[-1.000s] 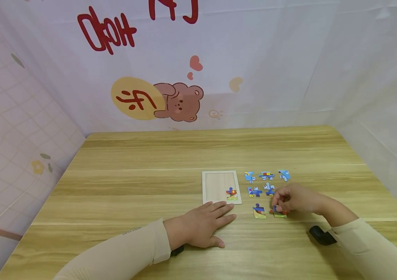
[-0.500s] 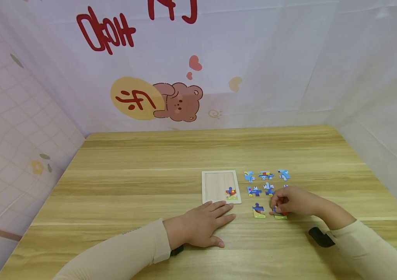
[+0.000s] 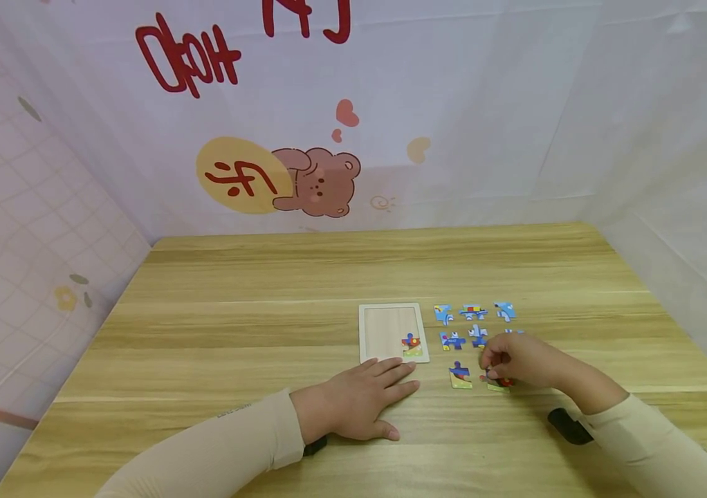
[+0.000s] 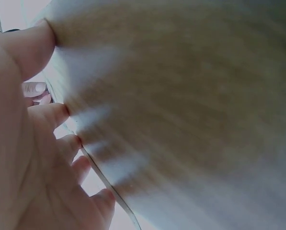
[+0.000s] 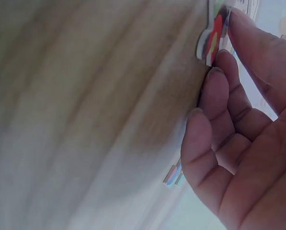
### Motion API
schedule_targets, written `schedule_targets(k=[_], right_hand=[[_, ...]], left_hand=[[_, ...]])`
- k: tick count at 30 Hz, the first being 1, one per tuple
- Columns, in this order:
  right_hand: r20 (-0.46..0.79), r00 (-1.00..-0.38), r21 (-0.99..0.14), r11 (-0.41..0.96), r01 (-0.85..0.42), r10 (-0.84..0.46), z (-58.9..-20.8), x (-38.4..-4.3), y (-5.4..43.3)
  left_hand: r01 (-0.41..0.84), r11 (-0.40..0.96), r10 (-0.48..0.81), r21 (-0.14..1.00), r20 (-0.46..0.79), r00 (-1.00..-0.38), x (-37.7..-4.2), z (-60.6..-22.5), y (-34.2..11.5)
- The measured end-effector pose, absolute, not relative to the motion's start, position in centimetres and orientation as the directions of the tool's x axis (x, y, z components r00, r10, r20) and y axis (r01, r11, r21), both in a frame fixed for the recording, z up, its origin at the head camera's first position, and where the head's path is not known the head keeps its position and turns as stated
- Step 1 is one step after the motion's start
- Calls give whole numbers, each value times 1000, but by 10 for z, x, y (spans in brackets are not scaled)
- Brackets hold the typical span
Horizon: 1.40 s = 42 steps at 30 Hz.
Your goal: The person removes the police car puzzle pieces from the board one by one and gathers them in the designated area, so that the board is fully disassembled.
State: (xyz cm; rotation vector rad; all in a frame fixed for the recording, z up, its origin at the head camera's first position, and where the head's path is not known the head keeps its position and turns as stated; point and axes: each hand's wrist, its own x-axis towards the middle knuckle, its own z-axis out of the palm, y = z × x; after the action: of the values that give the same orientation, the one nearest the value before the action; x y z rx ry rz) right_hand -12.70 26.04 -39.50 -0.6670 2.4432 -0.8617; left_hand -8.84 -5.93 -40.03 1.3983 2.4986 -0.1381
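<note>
My left hand [image 3: 369, 400] lies spread on the table, fingertips at the near edge of a shallow wooden puzzle tray [image 3: 362, 332]. One puzzle piece [image 3: 412, 344], red, blue and green, sits in the tray's near right corner. To the right, my right hand [image 3: 524, 360] pinches a red and green puzzle piece [image 5: 212, 44] between thumb and curled fingers, partly covering it. Beside it on the left is a blue and green puzzle piece [image 3: 461, 377]. In the left wrist view, the fingertips [image 4: 104, 199] reach the tray's edge.
Several more puzzle pieces lie in rows right of the tray, among them a blue corner piece [image 3: 443, 314], a piece with a colourful train-like print [image 3: 474, 312] and another blue piece [image 3: 506, 311]. A white printed cloth [image 3: 484, 124] hangs behind the wooden table [image 3: 254, 277].
The right hand has moved slightly downward in the head view, still at the same puzzle piece. The left hand, the tray and the other pieces stay put.
</note>
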Motion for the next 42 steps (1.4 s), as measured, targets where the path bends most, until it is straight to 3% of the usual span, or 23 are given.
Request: schedule_targets(k=[9, 15, 19, 27, 34, 42], right_hand=[[-231, -783, -674, 675, -300, -578, -396, -125, 260], [-156, -810, -650, 677, -347, -565, -393, -126, 260], [-154, -838, -661, 685, -307, -524, -390, -128, 255], [-92, -877, -621, 715, -320, -472, -380, -128, 241], [-50, -871, -620, 699, -356, -488, -382, -134, 228], [-34, -873, -652, 672, -350, -487, -379, -137, 212]], left_hand=[[839, 540, 821, 74, -265, -505, -88, -397, -59], [838, 539, 828, 89, -239, -507, -88, -398, -58], [831, 541, 833, 125, -210, -511, -90, -397, -57], [762, 630, 776, 151, -130, -617, -100, -391, -64], [653, 735, 676, 183, -122, -727, -112, -387, -72], [615, 771, 632, 164, -87, -770, -126, -389, -80]])
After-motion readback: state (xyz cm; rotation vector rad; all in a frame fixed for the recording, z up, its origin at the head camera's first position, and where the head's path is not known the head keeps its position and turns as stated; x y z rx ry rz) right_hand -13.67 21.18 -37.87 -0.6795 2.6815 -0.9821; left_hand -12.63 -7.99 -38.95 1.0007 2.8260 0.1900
